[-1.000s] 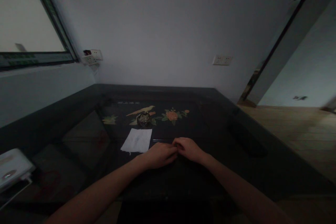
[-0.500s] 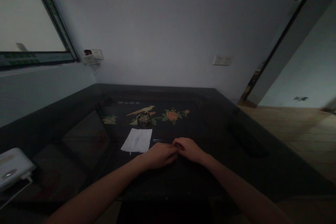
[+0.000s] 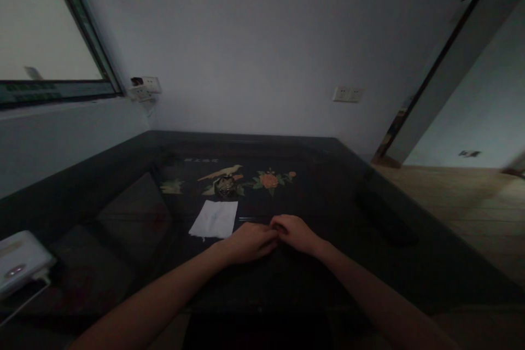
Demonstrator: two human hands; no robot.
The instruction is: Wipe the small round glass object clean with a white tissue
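My left hand (image 3: 249, 241) and my right hand (image 3: 296, 233) rest together on a dark glass-topped table (image 3: 336, 197), fingertips touching in the middle. Both have their fingers curled and pinched together; what they hold, if anything, is too small and dark to make out. A white sheet of paper (image 3: 214, 219) lies flat on the table just left of my left hand. Beyond it stands a small dark glass object (image 3: 225, 186) on a painted bird and flower pattern (image 3: 268, 179).
A white device with a cable (image 3: 18, 262) lies at the table's near left edge. A window (image 3: 41, 27) is on the left wall, with wall sockets (image 3: 143, 88) near it and more sockets (image 3: 347, 94) on the back wall. Wooden floor (image 3: 463, 202) and a doorway lie to the right.
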